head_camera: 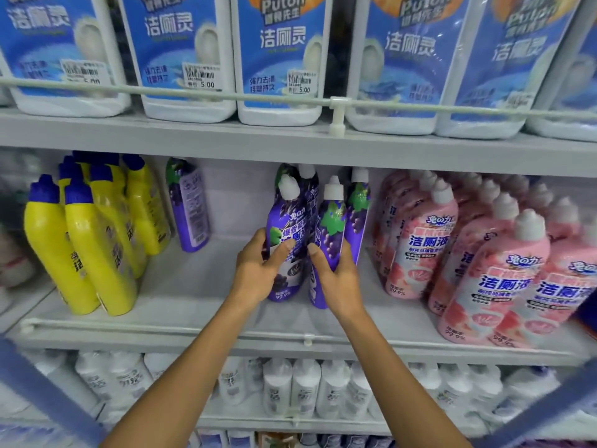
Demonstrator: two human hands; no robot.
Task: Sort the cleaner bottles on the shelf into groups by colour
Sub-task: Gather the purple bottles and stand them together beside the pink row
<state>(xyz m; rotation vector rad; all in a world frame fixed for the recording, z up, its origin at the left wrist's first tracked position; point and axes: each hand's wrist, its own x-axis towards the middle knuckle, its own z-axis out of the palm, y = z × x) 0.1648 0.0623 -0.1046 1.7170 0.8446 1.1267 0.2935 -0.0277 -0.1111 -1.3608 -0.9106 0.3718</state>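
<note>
Left purple bottle [286, 218] gripped low by left hand [256, 274], right purple bottle [331, 227] by right hand [340, 278]; fingers [348, 250] curled round each body, thumbs on front labels. Standing side by side at middle of shelf [193, 286], between yellow bottles [93, 250] left and pink bottles [484, 260] right.

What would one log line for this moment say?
left hand grips purple bottle | right hand grips second purple bottle | yellow bottles left | pink bottles right | lone purple bottle beside yellow ones

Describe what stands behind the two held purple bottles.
Behind the front purple bottles, gripped by the left hand and right hand, two more purple bottles stand; only their caps and upper labels show. Their lower halves are covered, as is anything deeper.
</note>
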